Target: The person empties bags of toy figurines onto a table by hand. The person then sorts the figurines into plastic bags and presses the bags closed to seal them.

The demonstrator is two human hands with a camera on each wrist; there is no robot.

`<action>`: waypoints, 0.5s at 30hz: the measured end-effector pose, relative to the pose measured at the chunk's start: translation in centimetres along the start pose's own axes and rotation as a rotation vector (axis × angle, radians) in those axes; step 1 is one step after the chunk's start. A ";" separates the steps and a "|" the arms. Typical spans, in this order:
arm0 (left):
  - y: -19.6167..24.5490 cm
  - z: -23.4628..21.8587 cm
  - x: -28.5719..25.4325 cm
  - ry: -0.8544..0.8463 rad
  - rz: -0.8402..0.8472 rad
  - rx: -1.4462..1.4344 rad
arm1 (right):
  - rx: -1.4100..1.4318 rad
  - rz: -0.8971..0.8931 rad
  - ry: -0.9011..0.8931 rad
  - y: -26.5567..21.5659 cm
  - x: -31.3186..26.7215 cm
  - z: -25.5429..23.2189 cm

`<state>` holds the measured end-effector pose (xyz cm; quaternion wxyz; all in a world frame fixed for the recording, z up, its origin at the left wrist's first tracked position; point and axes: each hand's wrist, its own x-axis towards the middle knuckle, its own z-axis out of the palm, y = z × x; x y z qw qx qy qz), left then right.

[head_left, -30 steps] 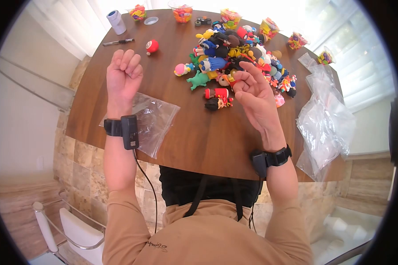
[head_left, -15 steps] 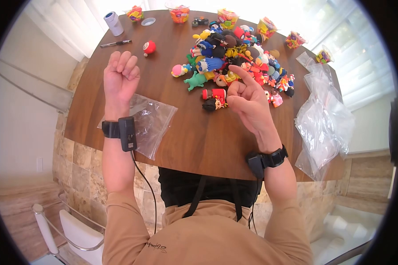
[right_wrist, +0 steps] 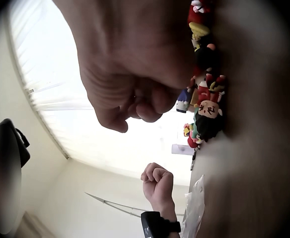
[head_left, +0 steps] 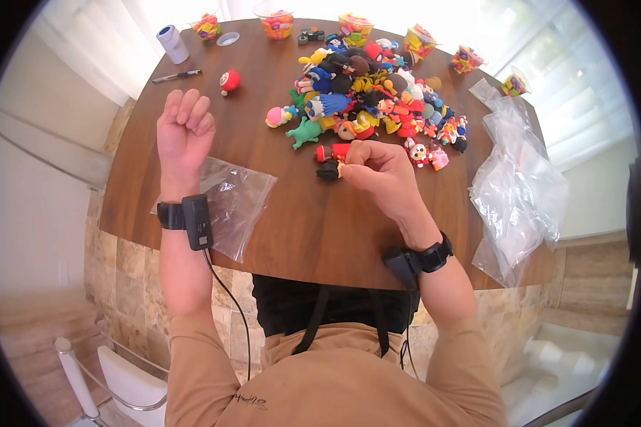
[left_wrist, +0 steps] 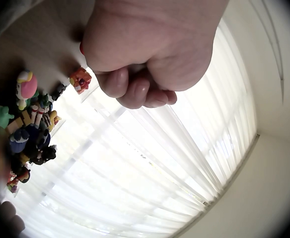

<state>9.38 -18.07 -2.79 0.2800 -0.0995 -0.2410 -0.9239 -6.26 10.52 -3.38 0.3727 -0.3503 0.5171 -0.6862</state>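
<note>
A small black-haired figurine (head_left: 327, 170) lies on the wooden table (head_left: 292, 213), its face turned up in the right wrist view. My right hand (head_left: 386, 174) has thumb and index finger bent over its body, overlapping it in the head view; I cannot tell whether they pinch it. Just behind lies a red cylindrical figurine (head_left: 330, 152), partly covered by that hand. A large pile of colourful figurines (head_left: 370, 92) fills the table beyond. My left hand (head_left: 185, 134) is raised with fingers curled into the palm and holds nothing visible, above a clear plastic bag (head_left: 238, 206).
Several clear cups of bright pieces (head_left: 278, 27) line the far edge. A white cylinder (head_left: 172, 44), a pen (head_left: 177, 76) and a red round figure (head_left: 229, 82) are at the far left. Crumpled clear plastic bags (head_left: 513, 192) lie along the right side.
My right hand has moved left and towards me, from beside the pile to over the black-haired figurine, with its index finger bending in. My left hand keeps its curled pose.
</note>
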 end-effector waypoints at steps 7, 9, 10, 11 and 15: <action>0.1 -0.4 0.1 -0.018 -0.009 -0.011 | -0.014 0.013 -0.022 0.3 0.0 -0.1; 0.0 -0.4 0.2 -0.024 -0.011 -0.012 | -0.021 0.006 -0.019 0.1 0.0 0.1; 0.0 -0.4 0.1 -0.025 -0.013 -0.011 | -0.021 0.027 -0.009 -0.1 0.0 0.2; 0.0 -0.3 0.1 -0.023 -0.012 -0.007 | -0.021 0.047 0.003 -0.2 0.0 0.3; 0.1 -0.4 0.1 -0.022 -0.014 -0.007 | -0.046 0.090 -0.092 -0.2 0.1 -0.2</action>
